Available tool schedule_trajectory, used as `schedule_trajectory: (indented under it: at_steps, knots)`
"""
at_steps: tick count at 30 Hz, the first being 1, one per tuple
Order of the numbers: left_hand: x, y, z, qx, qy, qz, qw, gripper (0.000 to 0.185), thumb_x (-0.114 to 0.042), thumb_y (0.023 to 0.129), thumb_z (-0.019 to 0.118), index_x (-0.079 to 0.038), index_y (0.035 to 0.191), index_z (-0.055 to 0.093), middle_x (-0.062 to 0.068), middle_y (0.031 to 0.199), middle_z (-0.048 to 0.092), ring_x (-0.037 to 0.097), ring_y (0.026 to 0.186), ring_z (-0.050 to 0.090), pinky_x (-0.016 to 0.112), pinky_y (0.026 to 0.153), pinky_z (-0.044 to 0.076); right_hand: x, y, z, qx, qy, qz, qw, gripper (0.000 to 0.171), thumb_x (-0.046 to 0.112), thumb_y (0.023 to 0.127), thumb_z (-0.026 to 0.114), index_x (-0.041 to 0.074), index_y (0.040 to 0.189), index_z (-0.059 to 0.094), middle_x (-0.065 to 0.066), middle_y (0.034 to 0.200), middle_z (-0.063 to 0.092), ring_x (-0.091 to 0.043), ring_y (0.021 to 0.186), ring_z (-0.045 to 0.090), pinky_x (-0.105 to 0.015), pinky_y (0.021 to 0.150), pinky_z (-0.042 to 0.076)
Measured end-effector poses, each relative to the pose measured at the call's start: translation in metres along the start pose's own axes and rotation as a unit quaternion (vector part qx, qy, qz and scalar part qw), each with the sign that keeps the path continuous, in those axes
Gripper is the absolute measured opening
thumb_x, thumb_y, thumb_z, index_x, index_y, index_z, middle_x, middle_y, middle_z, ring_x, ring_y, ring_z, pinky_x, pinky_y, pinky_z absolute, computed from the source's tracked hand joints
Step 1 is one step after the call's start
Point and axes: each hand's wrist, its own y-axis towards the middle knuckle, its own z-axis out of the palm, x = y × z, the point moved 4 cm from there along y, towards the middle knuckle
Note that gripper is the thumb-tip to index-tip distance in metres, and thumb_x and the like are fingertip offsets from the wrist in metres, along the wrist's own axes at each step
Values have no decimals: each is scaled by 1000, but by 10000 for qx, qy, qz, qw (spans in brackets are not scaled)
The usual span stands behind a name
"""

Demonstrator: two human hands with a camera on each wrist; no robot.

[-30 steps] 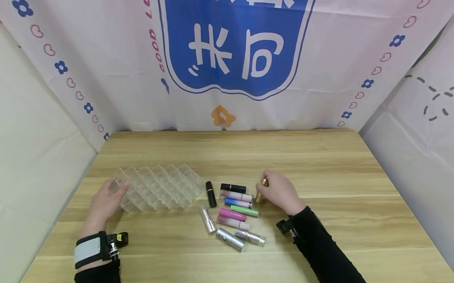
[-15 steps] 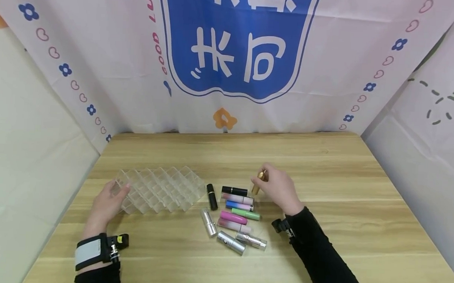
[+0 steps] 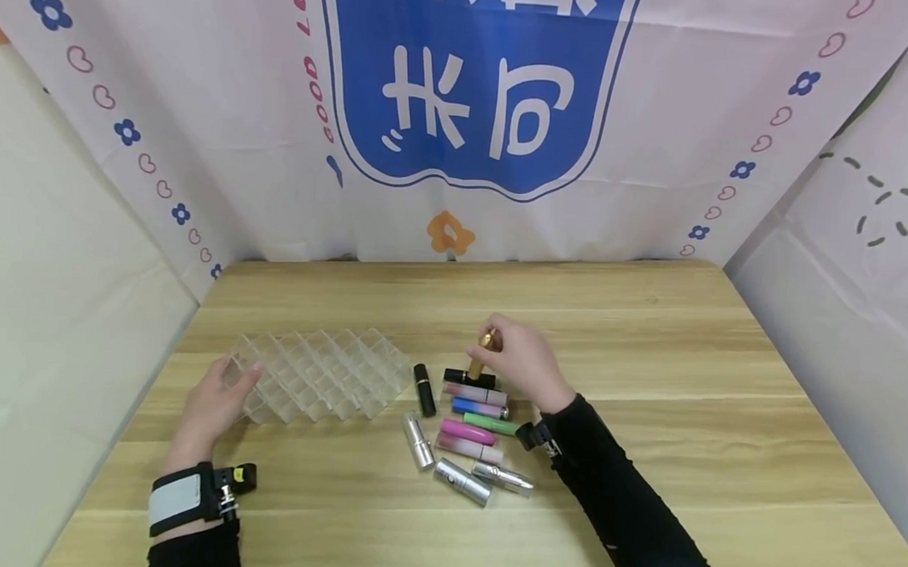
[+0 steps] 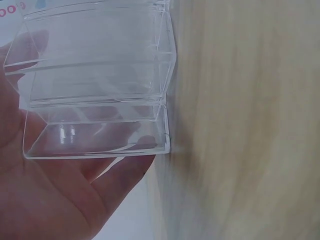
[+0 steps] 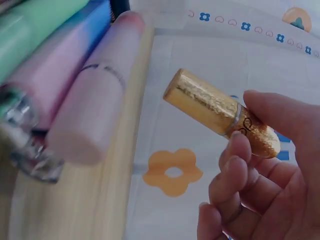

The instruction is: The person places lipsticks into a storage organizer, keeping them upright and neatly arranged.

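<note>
Fingers [image 5: 240,165] of the right hand [image 3: 522,365] curl around a gold tube [image 5: 220,111] and pinch it near its lower end, so the shiny cap end sticks out free. In the head view the gold tube [image 3: 484,351] is up off the wooden table [image 3: 647,340], near the middle of the picture, just above the black tube [image 3: 467,376] at the top of the pile. Below it lie more tubes side by side: a pale pink one [image 3: 474,393], a blue one [image 3: 478,408], a green one [image 3: 490,423] and a bright pink one [image 3: 465,432], with silver tubes [image 3: 460,481] lower down. Another black tube [image 3: 424,389] lies to the left of the pile. Further left sits the clear holder [image 3: 319,372] with many small empty slots. The left hand [image 3: 213,408] rests flat and relaxed against the holder's left end, with straight fingers [image 4: 120,175] touching the clear wall [image 4: 95,125], not gripping it. It looks like the picking-up step is done and the carrying step is under way. The next move likely calls for bringing the gold tube left over the holder, turning it upright, and lining it up with one slot while the left hand keeps the holder steady.
</note>
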Motion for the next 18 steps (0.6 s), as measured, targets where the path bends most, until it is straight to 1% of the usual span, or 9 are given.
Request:
schedule_trajectory:
  at_steps: [8,12,18]
  knots:
    - [0,1,-2,48,61,20,10000,97,-68,97,29,1,155,-5,38,157,6,62,141,13,76,107,22,22,8,6,240,-414,-355,9982,20,35,91,70,17,98,64,8,73,65,-6,61,56,-23,56,46]
    - [-1,0,-2,36,40,38,10000,95,-66,98,29,2,155,-4,38,157,7,62,141,13,76,107,22,29,11,9,243,-553,-522,9968,20,36,91,70,18,99,65,8,72,65,-6,59,55,-22,54,45]
    - [-1,0,-2,21,110,-4,9999,95,-67,98,29,2,155,-3,39,157,8,62,140,14,76,107,23,37,13,13,175,-621,-771,9949,18,35,91,70,18,96,64,8,71,65,-5,59,54,-20,53,44]
